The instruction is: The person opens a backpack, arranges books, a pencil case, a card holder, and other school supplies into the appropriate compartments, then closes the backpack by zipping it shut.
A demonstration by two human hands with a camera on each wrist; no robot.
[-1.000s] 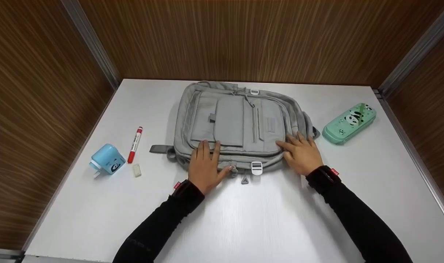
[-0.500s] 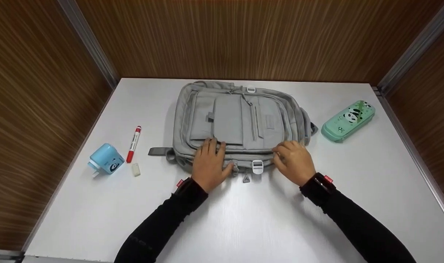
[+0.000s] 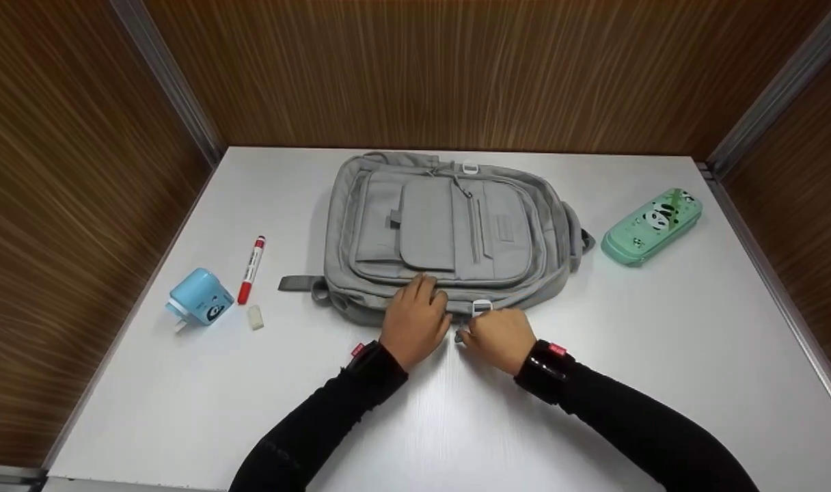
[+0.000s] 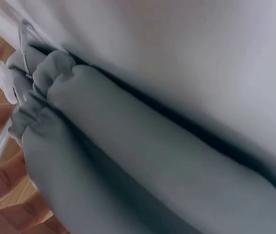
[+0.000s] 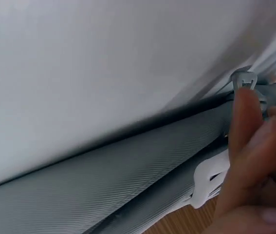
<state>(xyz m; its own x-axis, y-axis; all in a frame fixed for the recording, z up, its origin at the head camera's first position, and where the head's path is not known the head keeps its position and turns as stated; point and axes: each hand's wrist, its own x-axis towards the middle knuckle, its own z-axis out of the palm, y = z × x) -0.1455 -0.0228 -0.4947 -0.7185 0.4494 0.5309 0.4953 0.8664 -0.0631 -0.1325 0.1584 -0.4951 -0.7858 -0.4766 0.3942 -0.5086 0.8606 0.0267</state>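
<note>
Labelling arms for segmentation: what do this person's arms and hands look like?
The left hand and right hand are ungloved. Long black sleeves cover the forearms. Each wrist wears a black wristband with a small red tag; any markings are too small to read.

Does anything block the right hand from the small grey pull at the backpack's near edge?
Nothing visible does. In the right wrist view, the right hand overlaps the pull with no object between; contact is hard to confirm. The white buckle on the backpack sits beside the hand, not between.
</note>
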